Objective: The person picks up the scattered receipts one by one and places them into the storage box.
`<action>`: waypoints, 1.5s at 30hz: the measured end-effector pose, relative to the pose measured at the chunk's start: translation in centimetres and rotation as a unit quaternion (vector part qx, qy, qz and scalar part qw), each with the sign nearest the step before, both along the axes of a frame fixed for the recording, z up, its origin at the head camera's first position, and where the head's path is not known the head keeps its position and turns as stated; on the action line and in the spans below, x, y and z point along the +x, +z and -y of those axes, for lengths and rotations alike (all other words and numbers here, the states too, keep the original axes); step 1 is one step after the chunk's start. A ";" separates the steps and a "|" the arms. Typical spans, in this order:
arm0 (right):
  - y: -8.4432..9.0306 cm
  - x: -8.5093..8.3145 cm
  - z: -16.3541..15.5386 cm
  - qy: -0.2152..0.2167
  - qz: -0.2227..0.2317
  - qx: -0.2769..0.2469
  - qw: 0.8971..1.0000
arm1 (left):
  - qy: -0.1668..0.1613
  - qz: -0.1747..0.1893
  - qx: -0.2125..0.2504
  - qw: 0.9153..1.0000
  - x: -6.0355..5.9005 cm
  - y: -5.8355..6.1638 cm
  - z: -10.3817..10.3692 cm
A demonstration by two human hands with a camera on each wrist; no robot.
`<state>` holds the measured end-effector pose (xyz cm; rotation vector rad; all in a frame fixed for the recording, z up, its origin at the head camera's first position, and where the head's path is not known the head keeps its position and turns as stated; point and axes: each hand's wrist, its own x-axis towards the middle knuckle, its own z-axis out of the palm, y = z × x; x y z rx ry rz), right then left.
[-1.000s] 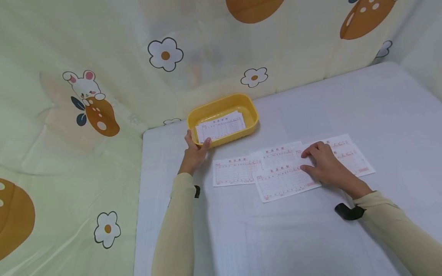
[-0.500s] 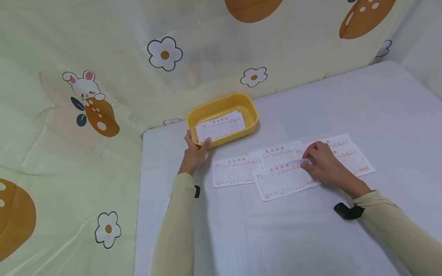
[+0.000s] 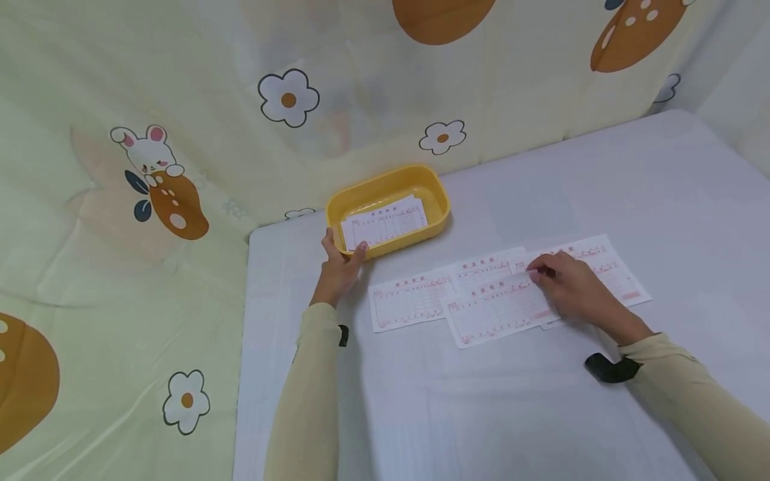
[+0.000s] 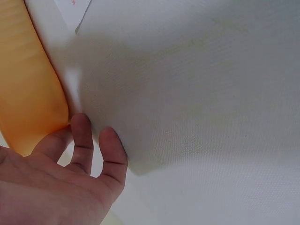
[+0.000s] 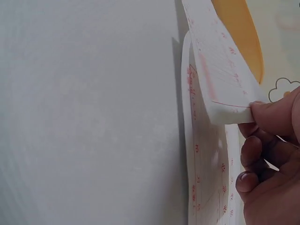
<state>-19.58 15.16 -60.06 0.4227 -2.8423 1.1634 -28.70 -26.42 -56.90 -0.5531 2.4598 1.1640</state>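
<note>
My right hand pinches the right end of a white receipt slip printed in red. In the right wrist view that end of the slip is lifted above the slips below, between thumb and fingertips. My left hand holds the near left corner of a yellow plastic tray, thumb over the rim and fingers outside. A stack of printed slips lies in the tray. Other slips overlap on the table: a left one, a middle one, and some at the right, partly under my right hand.
The white table meets a printed curtain along its back and left edges. The tray stands close to the back edge. A black strap piece juts from my right wrist.
My right thumb and fingers have closed on the right end of the front slip, which has risen a little. The left hand and tray have stayed in place.
</note>
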 end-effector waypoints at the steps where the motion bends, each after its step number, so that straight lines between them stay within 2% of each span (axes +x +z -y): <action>1: 0.1 0.0 -0.1 -0.002 0.005 -0.004 1.000 | -0.001 0.000 0.000 1.000 0.0 0.0 0.0; 14: 1.2 -0.9 -0.3 -0.016 0.047 -0.047 0.998 | -0.012 -0.018 -0.004 1.000 0.4 0.1 0.1; 21: 2.0 -2.7 0.5 -0.015 0.050 -0.060 0.997 | -0.011 -0.013 0.001 1.000 0.5 0.1 0.1; 24: 2.5 -3.7 0.9 -0.011 0.050 -0.072 0.996 | -0.010 -0.010 0.003 1.000 0.5 0.1 0.1; 30: 4.0 -6.2 2.3 -0.017 0.040 -0.092 0.995 | -0.028 -0.035 -0.004 0.999 0.5 0.2 0.2; 37: 6.5 -10.1 4.5 -0.043 0.034 -0.107 0.993 | -0.022 -0.040 0.003 0.999 0.4 0.4 0.2; 45: 8.9 -14.9 7.2 -0.044 0.036 -0.106 0.993 | -0.022 -0.040 0.001 0.999 0.3 0.4 0.0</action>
